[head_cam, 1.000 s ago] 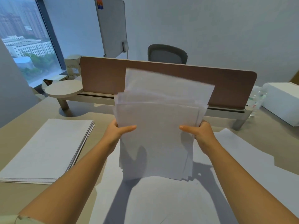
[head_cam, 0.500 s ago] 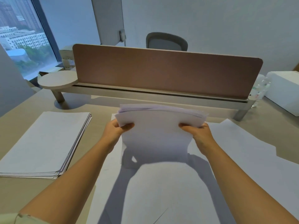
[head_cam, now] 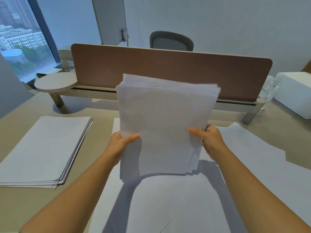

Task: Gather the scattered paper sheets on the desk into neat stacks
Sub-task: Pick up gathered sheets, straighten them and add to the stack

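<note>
- Bundle of paper sheets [head_cam: 161,125] held upright before the brown divider panel [head_cam: 168,71], left hand [head_cam: 123,142] and right hand [head_cam: 211,140] each pinching a side edge
- Finished paper stack [head_cam: 42,148] lies left of the panel, loose sheets [head_cam: 252,157] below it

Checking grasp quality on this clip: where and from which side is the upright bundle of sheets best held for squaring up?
By its two long side edges, near mid-height, one hand from each side. The bundle of sheets stands upright with its top edges fanned unevenly, so side grips leave the bottom edge free to tap down. The left hand and right hand already pinch it that way, thumbs on the near face.
</note>
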